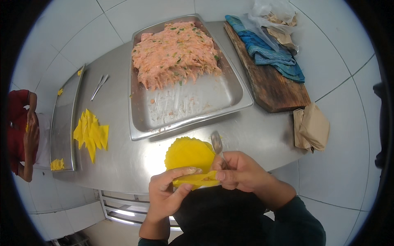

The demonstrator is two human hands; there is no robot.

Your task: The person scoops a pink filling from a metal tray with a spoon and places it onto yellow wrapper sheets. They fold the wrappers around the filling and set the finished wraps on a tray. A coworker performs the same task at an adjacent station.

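Head view: held a folded yellow wrapper (195, 179) low at the near edge of the tabletop (127, 164), in front of black clothing. Grasped its left part between thumb and fingers of the left hand (165, 189), and pinched its right end with the right hand (242, 174). Had a metal spoon (216, 142) in that same right grip, bowl pointing away. Could not tell how much filling, if any, was inside the fold.

Saw a scalloped stack of round yellow wrappers (186, 152) just beyond the fingers, and farther off a deep steel pan (245, 104) with pink, green-flecked filling (174, 53) heaped toward its far end. Noted a loose pile of pointed yellow pieces (91, 133) to the left, beside a shallow metal tray (61, 123).

Judged the step in hand to be closing the fold. Seemed best to line up the edges first, then press lightly from one end to the other, supporting the middle with the left fingers to avoid tearing. Seemed wise, too, to tilt the spoon clear of the seam, and to wipe the pale residue off the left fingertips (198, 170) against sticking.
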